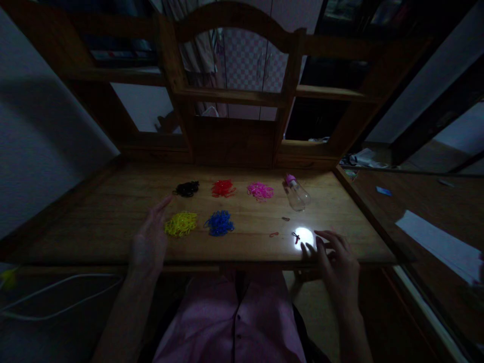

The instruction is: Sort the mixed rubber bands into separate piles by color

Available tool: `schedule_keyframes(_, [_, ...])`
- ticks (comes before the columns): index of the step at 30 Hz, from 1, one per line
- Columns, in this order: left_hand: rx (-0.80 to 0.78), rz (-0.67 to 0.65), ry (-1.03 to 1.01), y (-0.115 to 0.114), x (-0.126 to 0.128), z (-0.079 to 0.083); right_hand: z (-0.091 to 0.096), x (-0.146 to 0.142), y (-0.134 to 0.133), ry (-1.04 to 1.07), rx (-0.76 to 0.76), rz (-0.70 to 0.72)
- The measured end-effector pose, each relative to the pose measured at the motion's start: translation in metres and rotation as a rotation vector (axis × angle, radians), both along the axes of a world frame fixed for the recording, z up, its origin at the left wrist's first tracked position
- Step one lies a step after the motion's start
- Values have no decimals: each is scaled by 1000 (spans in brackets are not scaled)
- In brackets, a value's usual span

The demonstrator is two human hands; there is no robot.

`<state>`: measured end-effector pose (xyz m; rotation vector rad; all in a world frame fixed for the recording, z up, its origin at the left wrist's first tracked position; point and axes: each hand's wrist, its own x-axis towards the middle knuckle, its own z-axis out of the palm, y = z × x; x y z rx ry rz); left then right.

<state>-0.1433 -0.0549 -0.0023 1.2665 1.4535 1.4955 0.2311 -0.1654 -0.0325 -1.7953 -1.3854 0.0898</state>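
Observation:
My left hand [151,239] is at the left of the desk with its fingers stretched out, close beside a pile of yellow loops [181,223] that look like small rubber bands. My right hand [338,254] hovers at the right with thumb and index finger apart and nothing seen between them. Just left of its fingertips, at the edge of a bright light spot [305,238], lies a small dark crossed piece [296,238]. Two single small loops, a reddish one [274,234] and a darker one [286,219], lie farther left.
Piles of black loops [187,189], red loops [223,188], pink loops [260,191] and blue loops [220,223] lie on the wooden desk [245,247]. A clear bottle [298,195] with a pink top lies behind my right hand. Wooden shelving [234,128] rises at the back.

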Motion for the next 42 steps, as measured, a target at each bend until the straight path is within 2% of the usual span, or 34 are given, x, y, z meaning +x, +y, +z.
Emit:
schedule_keyframes(2, [53,8,12,-6,12,7,-5,8,1,23,-63,64])
schedule_keyframes(4, [64,-54,56,-12,33,9,-9,13,3,37,-120,124])
schedule_keyframes(6, [39,-236,172,-19,65,4,-12,14,6,38,-147,158])
schedule_keyframes(9, [80,-563,423,-23,123,-18,-15,10,11,-6,-162,177])
schedule_keyframes(11, [112,-613,523,-21,156,-35,-14,6,12,-64,-181,202])
schedule_keyframes(13, [139,-629,633,-18,178,-49,-13,2,14,-129,-211,221])
schedule_keyframes(17, [182,-642,723,-11,190,-58,-15,-3,17,-254,-259,186])
schedule_keyframes(19, [160,-661,624,-10,188,-56,-18,-4,20,-287,-262,155])
schedule_keyframes(21, [51,-677,419,-9,186,-52,-19,-4,24,-246,-217,145])
schedule_keyframes(26, [-325,-708,-317,-15,187,-44,-3,-18,30,88,34,187])
schedule_keyframes(29, [-473,-787,-772,-19,192,-40,10,-37,30,207,84,173])
schedule_keyframes(32, [-633,-790,-1130,-22,196,-35,16,-55,32,213,102,239])
schedule_keyframes(34, [-708,-755,-1267,-24,197,-30,17,-62,32,191,117,283])
schedule_keyframes(36, [-745,-741,-1340,-26,195,-24,18,-64,32,185,137,257])
schedule_keyframes(39, [-762,-713,-1353,-26,183,-15,19,-58,27,210,174,112])
schedule_keyframes(42, [-734,-607,-1318,-14,160,-6,15,-44,19,209,194,-2])
